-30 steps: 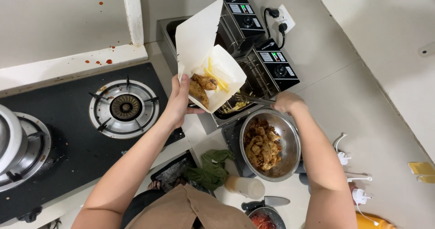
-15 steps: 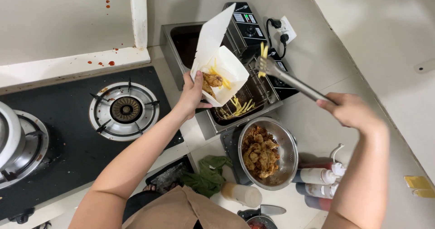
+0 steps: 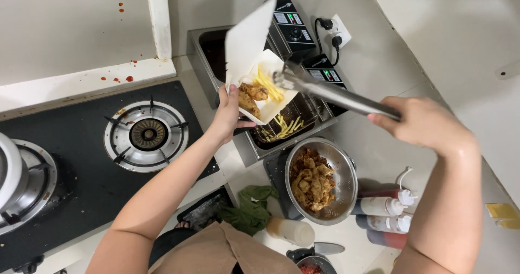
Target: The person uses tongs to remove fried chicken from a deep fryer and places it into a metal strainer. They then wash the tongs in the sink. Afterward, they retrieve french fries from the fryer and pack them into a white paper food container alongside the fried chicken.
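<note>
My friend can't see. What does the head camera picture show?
A person's left hand holds an open white takeaway box of fried chicken and fries, while the right hand puts metal tongs into it, above a fryer beside a gas stove.

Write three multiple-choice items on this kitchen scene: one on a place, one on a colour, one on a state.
1. Where do the tips of the metal tongs sit?
A. over the open takeaway box
B. inside the steel bowl
C. on the gas burner

2. What colour is the cloth beside the bowl?
A. red
B. green
C. white

3. In what state is the takeaway box?
A. shut and flat on the counter
B. open and empty
C. open, lid raised, with fries and fried pieces inside

Answers:
1 A, the right hand points the tongs at the box above the fryer.
2 B, it lies crumpled and green.
3 C, the left hand holds it up with food showing.
</note>
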